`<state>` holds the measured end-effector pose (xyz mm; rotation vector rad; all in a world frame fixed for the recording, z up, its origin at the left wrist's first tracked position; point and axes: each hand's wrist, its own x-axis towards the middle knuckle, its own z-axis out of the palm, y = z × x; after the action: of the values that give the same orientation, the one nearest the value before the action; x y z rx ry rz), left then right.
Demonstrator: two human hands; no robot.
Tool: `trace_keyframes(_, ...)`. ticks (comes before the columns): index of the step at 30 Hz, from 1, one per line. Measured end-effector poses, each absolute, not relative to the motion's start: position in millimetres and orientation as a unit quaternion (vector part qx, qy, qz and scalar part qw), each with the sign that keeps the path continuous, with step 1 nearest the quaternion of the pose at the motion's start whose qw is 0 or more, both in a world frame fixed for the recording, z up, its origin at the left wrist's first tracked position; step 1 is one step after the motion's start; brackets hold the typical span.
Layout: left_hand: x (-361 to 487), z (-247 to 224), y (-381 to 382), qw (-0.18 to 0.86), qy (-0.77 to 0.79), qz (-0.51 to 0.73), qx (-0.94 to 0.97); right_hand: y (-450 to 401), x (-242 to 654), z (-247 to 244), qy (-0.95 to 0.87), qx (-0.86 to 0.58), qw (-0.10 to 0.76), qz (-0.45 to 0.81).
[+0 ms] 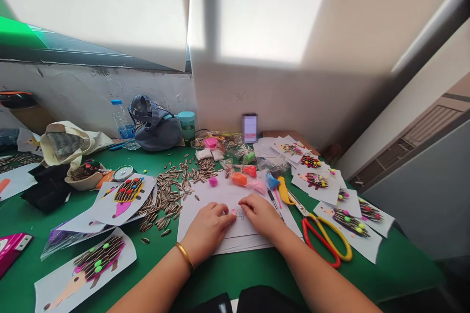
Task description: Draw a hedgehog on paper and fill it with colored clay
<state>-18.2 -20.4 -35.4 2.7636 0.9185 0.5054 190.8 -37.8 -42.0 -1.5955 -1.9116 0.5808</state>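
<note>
White paper sheets (pixel 216 194) lie stacked on the green table, with a small drawing on the top one. My left hand (pixel 209 227) rests on the paper, its fingertips closed around a small bit of pink clay (pixel 232 212). Just right of the drawing, my right hand (pixel 259 215) touches the paper with curled fingers; whether anything is between them is too small to tell. A magenta clay ball (pixel 213 182) sits on the sheet's upper left. Bags of orange clay (pixel 239 179), pink clay (pixel 258 186) and blue clay (pixel 272 181) lie beyond my hands.
Sunflower seeds (pixel 169 193) are heaped left of the paper. Red and yellow scissors (pixel 319 234), a yellow cutter (pixel 284 190) and pens lie right. Finished hedgehog pictures (pixel 125 200) flank both sides. A phone (pixel 250 128), a cup (pixel 187 124) and a blue bag (pixel 156 129) stand at the back.
</note>
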Motion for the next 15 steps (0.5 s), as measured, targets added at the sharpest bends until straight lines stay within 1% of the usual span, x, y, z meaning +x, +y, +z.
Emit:
trace_keyframes(5,-17,-34,-20,0.09,0.298,0.156,0.937,-59,191,-36,-0.742,-0.596,0.23,0.202)
trace_keyframes(15,-17,-34,-22,0.074,0.288,0.163,0.941,-73,180,-50,-0.775,-0.577,0.217,0.139)
